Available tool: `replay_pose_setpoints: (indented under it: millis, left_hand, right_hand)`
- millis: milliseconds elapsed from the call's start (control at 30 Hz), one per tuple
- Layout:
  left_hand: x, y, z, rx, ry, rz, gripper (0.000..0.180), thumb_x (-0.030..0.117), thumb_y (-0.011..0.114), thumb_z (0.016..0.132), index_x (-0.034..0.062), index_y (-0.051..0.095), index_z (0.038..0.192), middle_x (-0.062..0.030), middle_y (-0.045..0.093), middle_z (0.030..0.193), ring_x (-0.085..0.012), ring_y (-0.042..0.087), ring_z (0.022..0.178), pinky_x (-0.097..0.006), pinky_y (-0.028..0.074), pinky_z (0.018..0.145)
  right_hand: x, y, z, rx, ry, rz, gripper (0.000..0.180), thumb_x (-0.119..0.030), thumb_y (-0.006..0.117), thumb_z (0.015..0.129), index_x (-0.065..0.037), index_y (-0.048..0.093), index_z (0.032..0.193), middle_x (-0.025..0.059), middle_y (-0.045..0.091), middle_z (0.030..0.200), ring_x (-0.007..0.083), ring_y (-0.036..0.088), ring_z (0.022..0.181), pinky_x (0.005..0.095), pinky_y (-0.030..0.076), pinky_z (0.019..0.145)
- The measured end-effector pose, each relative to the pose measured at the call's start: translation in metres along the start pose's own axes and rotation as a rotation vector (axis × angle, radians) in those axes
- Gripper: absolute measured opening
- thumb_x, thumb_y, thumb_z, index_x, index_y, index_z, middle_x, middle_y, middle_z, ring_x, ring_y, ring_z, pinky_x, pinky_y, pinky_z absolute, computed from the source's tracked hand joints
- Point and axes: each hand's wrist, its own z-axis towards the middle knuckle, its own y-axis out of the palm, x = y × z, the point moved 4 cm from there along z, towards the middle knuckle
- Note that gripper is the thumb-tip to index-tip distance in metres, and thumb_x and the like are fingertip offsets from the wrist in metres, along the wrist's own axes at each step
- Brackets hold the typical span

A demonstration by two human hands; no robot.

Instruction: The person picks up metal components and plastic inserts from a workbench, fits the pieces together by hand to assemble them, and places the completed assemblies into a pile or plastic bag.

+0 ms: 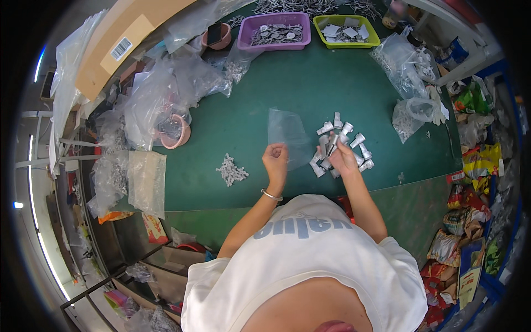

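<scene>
My left hand point(275, 159) is closed on the near edge of a clear plastic bag point(289, 131), which lies flat on the green table point(249, 105). To its right, my right hand point(345, 159) grips a silver metal fitting point(332, 145) over a loose group of similar fittings point(358, 139). The fittings are short and tube-like, with a wider end. Whether a second fitting is also in the right hand, I cannot tell. Left of my left hand lies a small heap of light grey parts point(231, 170).
Along the far edge stand a purple basin point(241, 41) and a yellow-green basin point(326, 44), both with metal pieces inside. Plastic bags point(152, 105) and a pink bowl point(184, 138) crowd the left side. Filled clear bags point(406, 119) and a glove point(438, 108) lie at the right.
</scene>
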Motion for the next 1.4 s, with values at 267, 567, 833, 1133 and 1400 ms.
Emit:
replay_pose_setpoints:
  millis: [267, 567, 833, 1133, 1400]
  left_hand:
    - [-0.001, 0.005, -0.008, -0.112, 0.028, 0.082, 0.010, 0.004, 0.057, 0.081, -0.0055, 0.056, 0.084, -0.0014, 0.055, 0.063, -0.0058, 0.049, 0.053, -0.020, 0.039, 0.048]
    - [0.024, 0.015, -0.020, -0.091, 0.143, 0.364, 0.014, 0.009, 0.059, 0.082, -0.0025, 0.054, 0.075, -0.0087, 0.058, 0.060, -0.0101, 0.054, 0.052, -0.027, 0.042, 0.048]
    - [0.009, 0.026, -0.037, -0.713, -0.118, 0.201, 0.008, 0.010, 0.056, 0.086, 0.0033, 0.053, 0.083, 0.0026, 0.055, 0.068, -0.0029, 0.044, 0.056, -0.019, 0.035, 0.047]
    - [0.031, 0.018, -0.027, -0.808, -0.118, 0.223, 0.010, 0.012, 0.058, 0.086, 0.0069, 0.057, 0.094, 0.0037, 0.055, 0.072, -0.0031, 0.047, 0.060, -0.018, 0.038, 0.051]
    - [0.039, -0.018, 0.042, -0.335, 0.216, 0.374, 0.011, 0.011, 0.058, 0.085, 0.0001, 0.056, 0.085, 0.0032, 0.052, 0.066, -0.0038, 0.044, 0.058, -0.018, 0.036, 0.052]
  right_hand:
    - [0.047, 0.032, -0.018, 0.018, 0.361, 0.091, 0.029, -0.027, 0.044, 0.090, -0.007, 0.050, 0.110, 0.0129, 0.053, 0.110, 0.0267, 0.049, 0.105, 0.0420, 0.043, 0.080]
    - [0.055, 0.041, -0.034, -0.130, 0.263, -0.888, 0.028, -0.006, 0.059, 0.081, -0.004, 0.050, 0.107, 0.0103, 0.057, 0.103, 0.0136, 0.053, 0.086, 0.0281, 0.047, 0.062]
    - [0.051, 0.011, -0.005, -0.086, -0.358, -1.311, 0.049, -0.006, 0.060, 0.077, -0.002, 0.043, 0.122, 0.0100, 0.054, 0.106, 0.0179, 0.053, 0.092, 0.0269, 0.046, 0.076]
    - [0.068, 0.032, 0.021, 0.097, 0.124, -0.679, 0.048, -0.024, 0.057, 0.084, -0.005, 0.041, 0.126, 0.0135, 0.046, 0.123, 0.0209, 0.047, 0.107, 0.0329, 0.040, 0.087]
    - [-0.014, 0.001, -0.064, 0.206, -0.784, -1.692, 0.026, 0.000, 0.057, 0.077, -0.002, 0.059, 0.103, 0.0103, 0.063, 0.093, 0.0275, 0.057, 0.093, 0.0365, 0.047, 0.075]
